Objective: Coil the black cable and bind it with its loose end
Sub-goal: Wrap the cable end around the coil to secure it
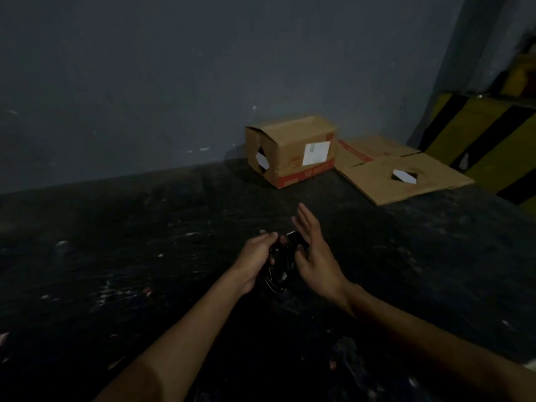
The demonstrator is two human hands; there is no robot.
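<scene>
Mid-coil, by the look of it: black cable (280, 264) gathered into a dark bundle above the dark tabletop (116, 256), nearer than the upright cardboard box (290, 149), between both hands. Left hand (256, 256) with grip closed around the bundle's side, fingers curled over the top. Right hand (311, 250) touching the bundle's other side, grip open, fingers spread flat and pointing toward the box. Probably the binding stage close at hand; loose end not traceable in the dim light. Next move likely calls for finding that end, pinching it with the right hand, winding it round the coil's waist while keeping the left clamp firm. One cable, two hands, one upright box, one flattened cardboard sheet (406, 175) just right of the box
</scene>
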